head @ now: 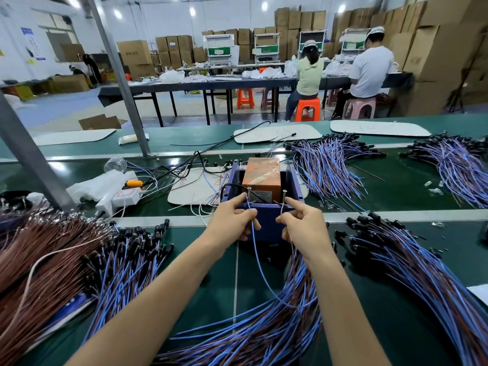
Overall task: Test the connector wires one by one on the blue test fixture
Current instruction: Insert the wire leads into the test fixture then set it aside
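Hands meet at the near wall of the blue test fixture, which stands straight ahead on the green desk among heaps of wire. The left hand has its grip closed in a pinch, thumb and forefinger on a blue lead. That lead's tip rises to the left metal pin, which stands at the fixture's front rim. The right hand pinches a brown lead in the same way, forefinger stretched forward. Its tip bends up to the right metal pin (whether either tip truly touches its pin is too fine to tell).

An orange box wrapped in clear tape sits inside the fixture. Both leads drop toward a loose bundle of blue and brown wires lying between the forearms.

To the left lie a heap of brown wires and, just beside it, a blue heap with black connectors at the ends. To the right a large heap fans out, and two far heaps lie beyond the fixture.

A white power strip rests left of the fixture. Two seated people work at a farther desk, backs turned.
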Available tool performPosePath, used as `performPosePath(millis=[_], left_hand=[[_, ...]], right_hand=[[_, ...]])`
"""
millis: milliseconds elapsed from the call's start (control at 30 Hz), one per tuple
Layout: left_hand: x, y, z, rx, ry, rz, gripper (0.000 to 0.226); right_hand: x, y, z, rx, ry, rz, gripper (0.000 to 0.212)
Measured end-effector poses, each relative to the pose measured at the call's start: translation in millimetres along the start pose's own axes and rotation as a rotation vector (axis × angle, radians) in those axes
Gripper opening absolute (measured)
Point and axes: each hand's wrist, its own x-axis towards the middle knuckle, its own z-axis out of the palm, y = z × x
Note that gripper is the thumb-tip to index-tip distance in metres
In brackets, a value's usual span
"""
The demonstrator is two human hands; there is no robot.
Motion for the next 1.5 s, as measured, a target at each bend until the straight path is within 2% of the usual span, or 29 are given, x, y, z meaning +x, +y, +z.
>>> performPosePath(millis=[133,267,367,500,700,900,1167,1500], left_hand=[[1.7,-3.5,3.2,-0.008,0.043,0.015,0.047],[9.6,-9.0,5.6,0.016,0.216,0.04,0.03],[16.4,-12.3,8.0,0.066,0.31,0.067,0.026],[20.9,-15.0,11.2,0.051,0.356,0.076,0.023],[23.9,-15.5,9.8,0.09,0.365,0.106,0.02],[25.7,-11.1,2.4,0.144,0.335,0.144,0.012],[25.0,-6.0,-8.2,0.268,0.236,0.203,0.014],[30.3,-8.1,-15.3,0.259,0.174,0.183,0.017]], right_hand=[[-5.7,3.7,10.4,0.033,0.068,-0.007,0.053],[-8.0,0.9,20.9,0.22,0.143,0.048,0.044],[-5.9,-1.8,28.2,0.34,0.193,0.098,0.042],[-4.5,-2.7,32.1,0.439,0.211,0.141,0.041],[-8.7,0.5,29.3,0.547,0.177,0.191,0.036],[-9.7,2.9,29.9,0.554,0.186,0.198,0.034],[-11.5,4.3,26.6,0.561,0.172,0.198,0.033],[-15.0,2.3,21.8,0.582,0.145,0.204,0.032]])
